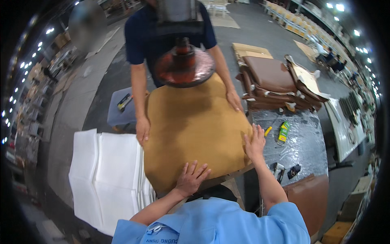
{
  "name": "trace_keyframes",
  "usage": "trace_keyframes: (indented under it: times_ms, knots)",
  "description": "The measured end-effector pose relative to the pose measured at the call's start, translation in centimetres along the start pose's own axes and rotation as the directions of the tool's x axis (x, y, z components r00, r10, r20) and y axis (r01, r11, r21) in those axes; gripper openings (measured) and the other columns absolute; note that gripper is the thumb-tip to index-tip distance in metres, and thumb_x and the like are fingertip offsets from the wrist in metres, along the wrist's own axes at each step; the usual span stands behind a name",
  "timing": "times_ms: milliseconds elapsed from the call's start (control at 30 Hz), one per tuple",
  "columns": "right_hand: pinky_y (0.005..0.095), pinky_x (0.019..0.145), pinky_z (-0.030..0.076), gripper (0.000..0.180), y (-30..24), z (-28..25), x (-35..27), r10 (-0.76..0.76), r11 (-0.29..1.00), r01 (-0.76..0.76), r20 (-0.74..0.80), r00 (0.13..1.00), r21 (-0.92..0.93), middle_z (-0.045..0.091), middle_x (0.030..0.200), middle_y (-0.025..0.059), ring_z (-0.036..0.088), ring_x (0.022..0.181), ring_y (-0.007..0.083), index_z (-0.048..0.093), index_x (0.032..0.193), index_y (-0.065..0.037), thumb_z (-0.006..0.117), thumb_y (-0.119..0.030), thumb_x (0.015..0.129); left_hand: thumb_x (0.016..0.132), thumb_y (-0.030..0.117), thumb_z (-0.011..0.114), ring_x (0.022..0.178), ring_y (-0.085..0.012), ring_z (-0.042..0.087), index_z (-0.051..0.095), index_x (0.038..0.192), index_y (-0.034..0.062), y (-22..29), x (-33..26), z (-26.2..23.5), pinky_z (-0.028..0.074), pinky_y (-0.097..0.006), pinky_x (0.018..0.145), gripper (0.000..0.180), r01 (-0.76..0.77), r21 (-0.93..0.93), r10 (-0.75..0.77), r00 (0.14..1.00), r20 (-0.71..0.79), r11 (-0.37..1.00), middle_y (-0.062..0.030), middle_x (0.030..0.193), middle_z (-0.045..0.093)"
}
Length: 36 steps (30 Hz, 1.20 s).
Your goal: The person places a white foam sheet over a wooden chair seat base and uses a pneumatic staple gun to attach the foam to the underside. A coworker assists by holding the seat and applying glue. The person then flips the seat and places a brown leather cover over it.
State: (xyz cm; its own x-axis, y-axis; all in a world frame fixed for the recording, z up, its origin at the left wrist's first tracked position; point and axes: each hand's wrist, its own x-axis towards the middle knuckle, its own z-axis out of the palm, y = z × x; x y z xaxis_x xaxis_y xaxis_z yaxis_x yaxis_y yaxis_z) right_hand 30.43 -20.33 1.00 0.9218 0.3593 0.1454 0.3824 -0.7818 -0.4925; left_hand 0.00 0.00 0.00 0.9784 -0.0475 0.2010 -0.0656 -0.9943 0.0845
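We have both palms down on the tan fabric-covered seat cushion (195, 130), which fills the middle of the view and lies flat on a board whose wooden edge shows at its 5 o'clock corner. Our left hand (191, 179) presses on the cushion's near edge, at about 6 o'clock, fingers spread wide and flat, gripping nothing. Our right hand (255, 143) lies against the cushion's right edge at about 3 o'clock, fingers together and open, the grip likewise holding nothing.

Across from us at 12 o'clock stands a person in a dark blue shirt (140, 32), one hand (142, 129) on the cushion's 9 o'clock edge and the other hand (235, 99) on the 2 o'clock corner. A round reddish-brown press head (185, 65) hangs just above the far end of the cushion.

At 8 o'clock of the cushion lies a stack of white foam sheets (101, 175), touching its left side. At 1 o'clock sits a pile of brown upholstered seat pads (272, 81). At 3 o'clock the table (308, 150), wrapped in clear film, carries a yellow-green tool (283, 133) and a small yellow marker (268, 131).
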Motion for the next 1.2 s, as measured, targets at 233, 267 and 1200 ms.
trace_keyframes:
  times_ms: [233,267,1200]
  knots:
    - [0.0591,0.130,0.029,0.073,0.3,1.8,0.0,-0.068,0.997,0.068,-0.005,0.998,-0.045,0.039,0.173,0.0235,0.033,0.160,0.0478,0.044,0.169,-0.015,0.069,-0.042,0.105,0.106,0.027,0.055,0.150,-0.0351,0.052,0.059,0.159,0.0305,0.6,0.3,0.5,0.036,-0.060,0.126,0.053,0.006,0.002,-0.006,0.993,-0.116,1.000,0.0012,0.166,0.055]
    - [0.0589,0.130,0.029,0.073,0.1,2.4,0.0,-0.084,0.996,0.083,-0.013,0.996,-0.021,0.040,0.172,0.0240,0.034,0.160,0.0482,0.044,0.168,-0.014,0.068,-0.041,0.105,0.106,0.027,0.055,0.149,-0.0352,0.053,0.059,0.159,0.0303,0.2,0.0,0.3,0.037,-0.059,0.126,0.053,0.005,0.020,-0.002,0.994,-0.109,1.000,0.0011,0.167,0.055]
    - [0.0678,0.127,0.025,0.080,-0.8,0.6,-0.8,-0.143,0.978,0.131,-0.068,0.987,-0.161,0.036,0.174,0.0253,0.030,0.161,0.0498,0.045,0.169,-0.015,0.075,-0.041,0.100,0.100,0.025,0.062,0.149,-0.0418,0.054,0.058,0.161,0.0275,3.1,3.9,0.4,0.039,-0.069,0.122,0.061,-0.010,-0.020,0.009,1.000,-0.022,1.000,-0.0097,0.169,0.053]
